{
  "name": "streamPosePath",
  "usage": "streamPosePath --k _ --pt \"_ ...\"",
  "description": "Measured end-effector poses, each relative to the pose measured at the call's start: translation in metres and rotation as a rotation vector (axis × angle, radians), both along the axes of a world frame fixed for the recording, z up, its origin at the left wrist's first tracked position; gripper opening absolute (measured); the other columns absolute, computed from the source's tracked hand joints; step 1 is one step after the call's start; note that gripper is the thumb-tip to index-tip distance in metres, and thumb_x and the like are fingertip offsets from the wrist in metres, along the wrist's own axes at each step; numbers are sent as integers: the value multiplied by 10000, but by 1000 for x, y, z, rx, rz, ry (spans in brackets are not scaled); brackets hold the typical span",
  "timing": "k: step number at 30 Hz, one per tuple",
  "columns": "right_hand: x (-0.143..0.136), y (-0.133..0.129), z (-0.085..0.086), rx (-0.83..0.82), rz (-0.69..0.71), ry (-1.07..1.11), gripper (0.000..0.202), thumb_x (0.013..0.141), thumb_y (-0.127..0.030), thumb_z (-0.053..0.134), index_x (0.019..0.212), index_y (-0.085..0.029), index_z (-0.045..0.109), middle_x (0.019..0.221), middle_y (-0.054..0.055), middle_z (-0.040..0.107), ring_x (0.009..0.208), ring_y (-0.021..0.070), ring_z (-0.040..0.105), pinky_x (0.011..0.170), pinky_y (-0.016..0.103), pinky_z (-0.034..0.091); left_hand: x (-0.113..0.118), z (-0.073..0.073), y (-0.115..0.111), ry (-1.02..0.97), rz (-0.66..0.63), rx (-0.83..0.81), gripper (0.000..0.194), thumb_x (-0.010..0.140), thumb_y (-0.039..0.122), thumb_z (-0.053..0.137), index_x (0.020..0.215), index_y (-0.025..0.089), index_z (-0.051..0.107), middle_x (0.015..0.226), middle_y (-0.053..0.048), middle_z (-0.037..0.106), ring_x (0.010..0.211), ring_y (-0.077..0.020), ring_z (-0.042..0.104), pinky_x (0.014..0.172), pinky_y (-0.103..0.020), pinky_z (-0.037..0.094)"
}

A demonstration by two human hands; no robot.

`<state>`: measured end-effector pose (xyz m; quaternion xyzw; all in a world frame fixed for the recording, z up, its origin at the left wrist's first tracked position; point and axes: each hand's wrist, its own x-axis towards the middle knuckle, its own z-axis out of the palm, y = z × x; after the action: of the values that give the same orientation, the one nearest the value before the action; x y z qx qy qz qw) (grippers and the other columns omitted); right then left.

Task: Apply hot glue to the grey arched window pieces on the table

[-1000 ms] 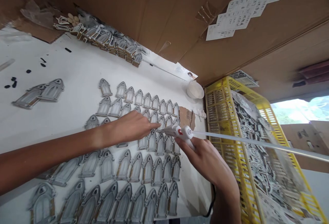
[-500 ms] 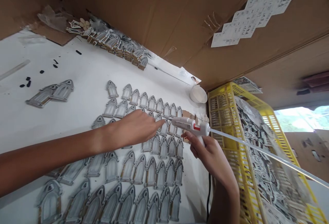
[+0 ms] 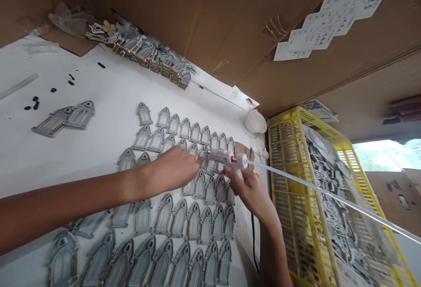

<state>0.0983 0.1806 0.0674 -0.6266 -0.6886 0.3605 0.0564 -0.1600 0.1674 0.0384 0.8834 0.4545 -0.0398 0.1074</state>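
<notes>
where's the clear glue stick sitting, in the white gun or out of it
Partly in: the glue stick enters the back of the glue gun, with a long length sticking out behind. How deep it goes is hidden.

The right hand [image 3: 248, 190] gripped a glue gun [image 3: 222, 157] near the left hand [image 3: 173, 168], above grey arches [image 3: 162, 258] on a white table [image 3: 108, 89].

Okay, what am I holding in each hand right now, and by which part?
Your right hand holds the white glue gun by its handle. Whether your left hand grips anything by the nozzle cannot be told.
</notes>
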Motion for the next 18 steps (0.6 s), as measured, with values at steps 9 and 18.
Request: streamPosePath --k 9,18 --pt "0 -1 -3 53 18 -54 640 1093 -762 494 904 -223 785 657 10 640 670 218 604 685 326 406 -3 4 2 11 -11 -31 512 1063 130 597 1566 93 689 704 -100 770 596 -258 711 517 -379 304" --pt "-3 0 2 32 18 -60 639 1103 -758 476 939 -218 775 720 21 678 702 214 601 707 325 422 -6 4 4 29 -29 -42 511 1099 141 544 1593 121 673 717 -98 768 599 -256 698 531 -380 304"
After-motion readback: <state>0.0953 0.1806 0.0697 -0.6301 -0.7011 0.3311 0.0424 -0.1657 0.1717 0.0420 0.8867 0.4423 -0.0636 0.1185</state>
